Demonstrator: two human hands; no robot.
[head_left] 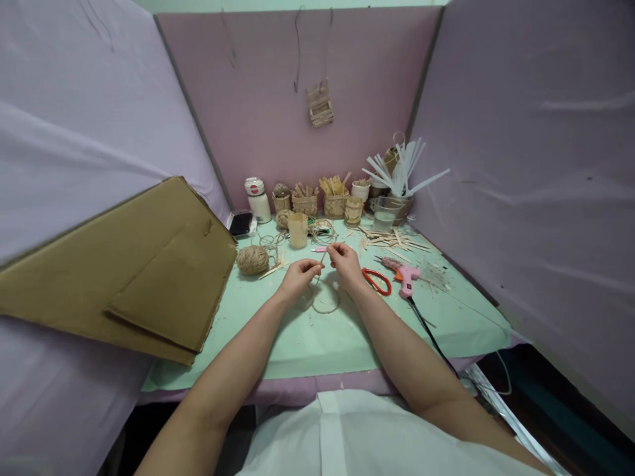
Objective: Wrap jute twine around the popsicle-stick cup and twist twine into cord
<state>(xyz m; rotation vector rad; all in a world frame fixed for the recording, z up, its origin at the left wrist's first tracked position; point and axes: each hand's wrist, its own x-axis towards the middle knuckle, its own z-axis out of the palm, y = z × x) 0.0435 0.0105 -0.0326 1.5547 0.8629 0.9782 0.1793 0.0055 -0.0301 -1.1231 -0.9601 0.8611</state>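
My left hand [299, 276] and my right hand [344, 262] meet over the green table [317, 337], both pinched closed on a thin wooden stick [324, 255] with twine on it. A loose length of twine [325, 299] hangs from the stick and loops on the table just below my hands. A ball of twine [253, 260] lies to the left of my left hand. Red-handled scissors [377, 281] lie right beside my right wrist.
A pink glue gun [405, 276] with a black cord lies right of the scissors. Loose wooden sticks [391, 239], small stick-built cups [335, 198], a white bottle [258, 198] and a cup of white strips [397, 182] line the back. Cardboard sheets [133, 271] lean at left.
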